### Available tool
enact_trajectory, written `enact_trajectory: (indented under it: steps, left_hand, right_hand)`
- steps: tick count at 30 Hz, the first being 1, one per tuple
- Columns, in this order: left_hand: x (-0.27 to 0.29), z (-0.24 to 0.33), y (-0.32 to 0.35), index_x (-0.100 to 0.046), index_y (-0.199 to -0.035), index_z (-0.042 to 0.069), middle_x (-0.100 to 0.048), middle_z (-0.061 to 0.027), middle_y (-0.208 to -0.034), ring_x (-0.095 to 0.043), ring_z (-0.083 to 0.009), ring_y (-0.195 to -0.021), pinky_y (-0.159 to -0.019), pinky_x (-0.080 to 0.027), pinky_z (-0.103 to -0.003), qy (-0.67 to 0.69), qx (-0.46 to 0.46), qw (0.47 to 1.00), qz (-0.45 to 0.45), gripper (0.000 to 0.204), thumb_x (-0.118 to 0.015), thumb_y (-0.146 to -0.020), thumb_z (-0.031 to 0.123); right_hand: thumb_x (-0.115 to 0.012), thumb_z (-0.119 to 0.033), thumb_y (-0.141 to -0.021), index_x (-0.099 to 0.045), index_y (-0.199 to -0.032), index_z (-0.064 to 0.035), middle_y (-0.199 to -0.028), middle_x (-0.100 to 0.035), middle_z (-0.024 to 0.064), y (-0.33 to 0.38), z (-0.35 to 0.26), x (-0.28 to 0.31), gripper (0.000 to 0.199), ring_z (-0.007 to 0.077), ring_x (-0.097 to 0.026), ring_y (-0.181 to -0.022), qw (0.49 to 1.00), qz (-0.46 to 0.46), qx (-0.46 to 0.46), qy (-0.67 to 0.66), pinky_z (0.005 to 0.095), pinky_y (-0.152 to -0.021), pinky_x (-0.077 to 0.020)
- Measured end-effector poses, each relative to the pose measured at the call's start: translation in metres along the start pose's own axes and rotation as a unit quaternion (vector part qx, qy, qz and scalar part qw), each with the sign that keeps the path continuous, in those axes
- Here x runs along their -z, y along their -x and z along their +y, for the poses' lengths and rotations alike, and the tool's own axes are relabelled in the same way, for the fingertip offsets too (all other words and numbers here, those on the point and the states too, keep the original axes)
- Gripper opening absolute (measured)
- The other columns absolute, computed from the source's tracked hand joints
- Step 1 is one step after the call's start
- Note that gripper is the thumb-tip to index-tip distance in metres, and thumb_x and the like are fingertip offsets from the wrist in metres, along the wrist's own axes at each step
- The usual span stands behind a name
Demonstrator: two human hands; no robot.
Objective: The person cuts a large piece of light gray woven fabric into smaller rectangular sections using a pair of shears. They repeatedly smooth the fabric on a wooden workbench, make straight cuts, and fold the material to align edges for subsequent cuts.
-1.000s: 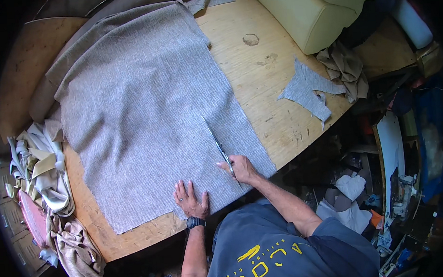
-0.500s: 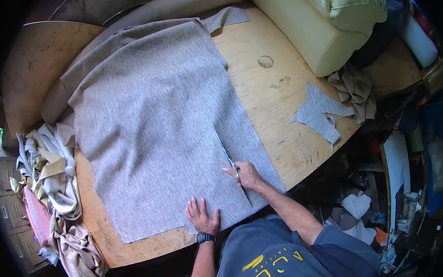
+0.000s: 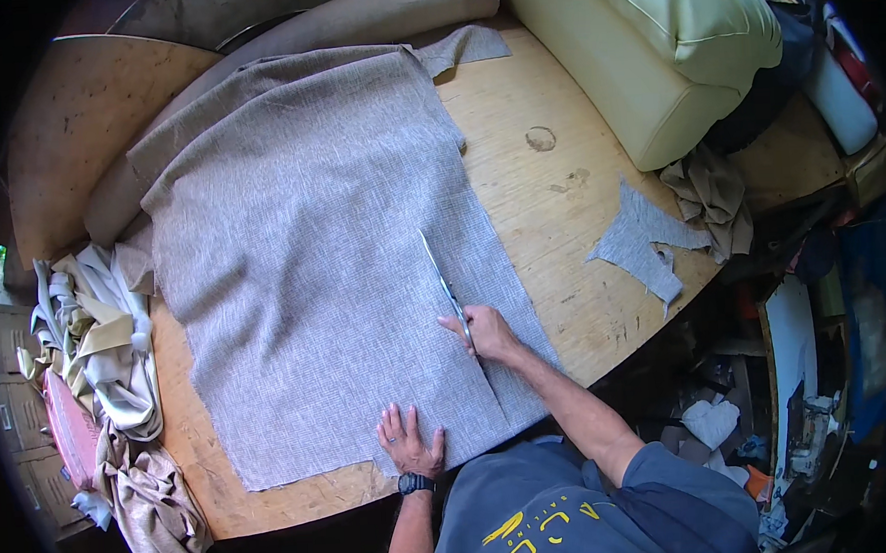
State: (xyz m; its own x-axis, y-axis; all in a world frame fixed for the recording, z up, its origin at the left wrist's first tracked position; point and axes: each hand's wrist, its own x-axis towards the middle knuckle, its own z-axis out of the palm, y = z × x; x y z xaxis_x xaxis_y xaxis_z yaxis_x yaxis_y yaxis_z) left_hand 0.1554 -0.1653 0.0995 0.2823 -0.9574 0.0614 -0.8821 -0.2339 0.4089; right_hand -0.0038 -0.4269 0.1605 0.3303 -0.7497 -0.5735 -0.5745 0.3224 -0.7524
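Note:
A large grey woven fabric (image 3: 313, 283) lies over the wooden table, wrinkled toward its far left. My right hand (image 3: 484, 334) is closed round the handles of long metal scissors (image 3: 441, 279), whose blades point away from me over the cloth. Behind the scissors a cut runs back toward the near edge of the fabric. Flat on the cloth near that edge rests my left hand (image 3: 411, 444), fingers spread, with a dark watch on its wrist. Whether the blades are fully closed is hard to make out.
A pale yellow upholstered cushion (image 3: 642, 56) stands at the far right of the table (image 3: 560, 220). Next to it lie a grey fabric scrap (image 3: 641, 238) and a crumpled brown cloth (image 3: 707, 198). A fabric roll (image 3: 370, 25) lies at the back; cloth scraps (image 3: 116, 339) hang off the left.
My right hand and the scissors have moved slightly farther from me along the fabric, and the cut behind them is longer. My left hand stays flat on the cloth.

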Motion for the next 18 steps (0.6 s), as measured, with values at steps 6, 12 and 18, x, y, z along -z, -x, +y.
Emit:
enact_trajectory:
  steps: [6,12,18]
  left_hand:
    - [-0.001,0.000,0.001,-0.056,-0.134,0.007,-0.039,-0.0239,-0.151,-0.031,-0.0423,-0.143,-0.117,-0.019,-0.059,0.006,-0.001,1.000,0.001,0.068,-0.068,-0.080,0.047]
    - [0.000,-0.001,-0.001,-0.057,-0.133,0.008,-0.040,-0.0235,-0.151,-0.032,-0.0421,-0.143,-0.116,-0.020,-0.060,0.007,0.005,1.000,-0.005,0.067,-0.069,-0.079,0.046]
    - [-0.004,-0.003,0.001,-0.057,-0.132,0.007,-0.040,-0.0225,-0.151,-0.032,-0.0409,-0.142,-0.116,-0.020,-0.060,0.006,-0.013,1.000,0.015,0.070,-0.073,-0.076,0.046]
  right_hand:
    - [-0.067,-0.060,-0.088,-0.065,-0.073,-0.0001,-0.061,-0.066,0.0144,-0.048,-0.016,0.004,0.062,0.0242,-0.068,-0.055,0.994,0.070,0.064,0.054,0.0399,-0.057,-0.0528]
    - [-0.060,-0.072,-0.086,-0.066,-0.074,0.0004,-0.061,-0.065,0.0129,-0.044,-0.021,0.010,0.073,0.0229,-0.068,-0.062,0.999,0.016,0.049,-0.002,0.0415,-0.064,-0.0528]
    - [-0.066,-0.062,-0.088,-0.066,-0.073,-0.0007,-0.059,-0.064,0.0112,-0.079,-0.056,0.020,0.063,0.0212,-0.064,-0.052,0.999,0.023,0.028,-0.017,0.0373,-0.057,-0.0518]
